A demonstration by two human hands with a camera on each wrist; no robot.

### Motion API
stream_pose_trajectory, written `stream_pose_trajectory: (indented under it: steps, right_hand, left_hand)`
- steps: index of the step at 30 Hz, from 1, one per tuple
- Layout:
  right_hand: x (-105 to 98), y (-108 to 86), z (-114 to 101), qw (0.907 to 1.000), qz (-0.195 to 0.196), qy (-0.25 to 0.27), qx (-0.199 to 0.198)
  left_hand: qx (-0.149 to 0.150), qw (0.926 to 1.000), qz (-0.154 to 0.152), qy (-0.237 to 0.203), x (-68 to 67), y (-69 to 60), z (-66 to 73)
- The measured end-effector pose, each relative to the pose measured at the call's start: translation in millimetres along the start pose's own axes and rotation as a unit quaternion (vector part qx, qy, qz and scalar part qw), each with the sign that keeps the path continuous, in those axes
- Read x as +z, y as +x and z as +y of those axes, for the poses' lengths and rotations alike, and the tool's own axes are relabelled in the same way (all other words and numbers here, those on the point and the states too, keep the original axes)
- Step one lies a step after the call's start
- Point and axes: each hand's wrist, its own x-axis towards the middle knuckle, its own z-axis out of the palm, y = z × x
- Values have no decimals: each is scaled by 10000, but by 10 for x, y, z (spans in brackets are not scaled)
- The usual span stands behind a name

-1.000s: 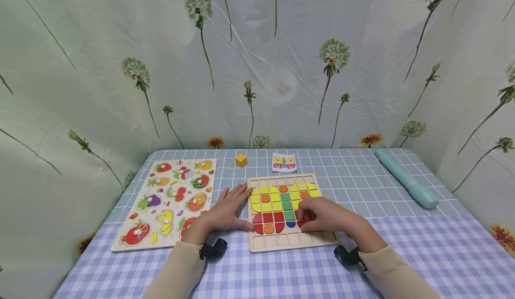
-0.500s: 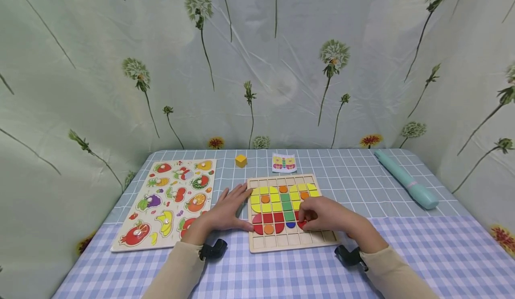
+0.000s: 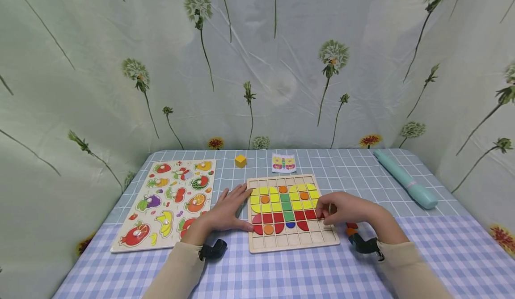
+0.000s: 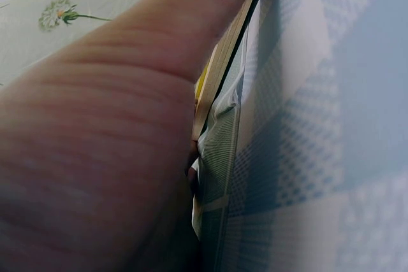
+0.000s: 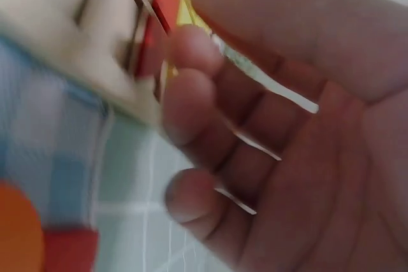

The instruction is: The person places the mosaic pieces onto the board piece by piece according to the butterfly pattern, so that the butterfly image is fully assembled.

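Observation:
A wooden grid board [image 3: 293,244] carries flat yellow, red, green, orange and blue pieces arranged like a butterfly. Along its left edge my left hand [image 3: 227,212] rests with fingers spread, fingertips and thumb touching the frame. My right hand [image 3: 348,207] is over the board's right edge, its fingers loosely curved, and no piece shows between them in the right wrist view. Left of it, a red quarter-round piece [image 3: 303,225] sits in the lower red row. Loose on the cloth under the right wrist are a red piece [image 3: 352,225] and an orange piece [image 3: 351,231].
A fruit puzzle board [image 3: 161,205] lies to the left. Behind the grid board are a yellow cube [image 3: 240,161] and a small butterfly picture card [image 3: 283,163]. At the right back lies a long teal object [image 3: 406,178], wider at its near end.
My right hand has moved right, off the lower red row, uncovering the red quarter-round piece and the loose pieces beside the board. The left hand stays put.

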Motion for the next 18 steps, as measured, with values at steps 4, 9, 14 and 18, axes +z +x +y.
stream_pose_trajectory:
  steps: [4,9,14,18]
  right_hand:
    - [-73,-75,116,9995,-138,141,251]
    - [-141,-170,260,9979,-190,268,558]
    - [-202,-239,372,9976,-357,379,455]
    - [-204,-253,432,9968,-488,447,458]
  left_hand:
    - [-9,10000,2,-13,-2,-2,3]
    - [-15,10000,9,-22,-4,-4,10]
    - [-52,10000,-7,-39,-14,-11,22]
    - [-67,10000,-13,-34,-14,-12,23]
